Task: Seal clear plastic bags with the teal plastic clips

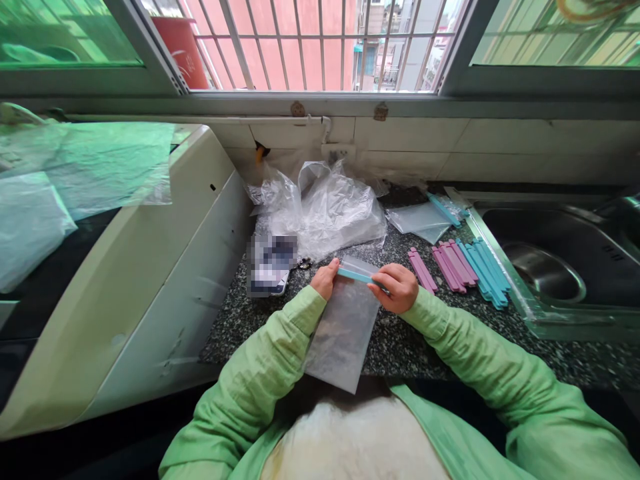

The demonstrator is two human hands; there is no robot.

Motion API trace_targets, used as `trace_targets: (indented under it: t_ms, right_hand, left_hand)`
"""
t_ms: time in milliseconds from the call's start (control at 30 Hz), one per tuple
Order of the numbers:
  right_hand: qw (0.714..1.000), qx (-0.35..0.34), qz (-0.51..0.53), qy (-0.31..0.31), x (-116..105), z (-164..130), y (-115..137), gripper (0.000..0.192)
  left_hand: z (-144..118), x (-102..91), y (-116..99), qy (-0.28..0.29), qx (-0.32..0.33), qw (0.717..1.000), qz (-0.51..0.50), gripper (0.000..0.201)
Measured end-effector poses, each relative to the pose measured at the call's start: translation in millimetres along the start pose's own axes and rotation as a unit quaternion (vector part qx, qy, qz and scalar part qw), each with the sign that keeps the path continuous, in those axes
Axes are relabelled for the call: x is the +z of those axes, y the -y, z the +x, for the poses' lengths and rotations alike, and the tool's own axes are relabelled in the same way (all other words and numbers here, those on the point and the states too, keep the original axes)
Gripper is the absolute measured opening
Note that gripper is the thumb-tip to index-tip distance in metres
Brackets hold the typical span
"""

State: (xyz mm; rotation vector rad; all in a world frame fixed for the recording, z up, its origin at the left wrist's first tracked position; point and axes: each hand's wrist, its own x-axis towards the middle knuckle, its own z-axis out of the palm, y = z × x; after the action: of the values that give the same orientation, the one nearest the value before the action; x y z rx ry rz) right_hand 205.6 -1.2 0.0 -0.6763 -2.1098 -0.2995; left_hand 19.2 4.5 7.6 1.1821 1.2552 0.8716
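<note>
Plastic bag point(343, 337) is at the front of the counter point(410, 350), blue clip point(354, 275) across its upper part. I record my left hand point(326, 279) gripping one end of the clip, my right hand point(399, 288) the other.

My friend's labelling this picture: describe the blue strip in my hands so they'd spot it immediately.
Left of the sink, over the speckled countertop, find the left hand and right hand. The blue strip runs between them across the clear bag; unlike the other blue strips near the sink, it's held.
</note>
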Motion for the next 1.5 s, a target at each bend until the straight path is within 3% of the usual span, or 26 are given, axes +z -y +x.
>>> trace_targets:
  t_ms: [833,1500]
  right_hand:
    - [1.0,-0.008,0.005,-0.004,-3,2,1,0.005]
    - [1.0,0.013,-0.002,0.013,-4,2,1,0.009]
  left_hand:
    - [6,-1.3,12,0.012,0.006,1.0,-0.025,0.058]
    - [3,5.7,4,0.014,-0.088,0.983,-0.16,0.056]
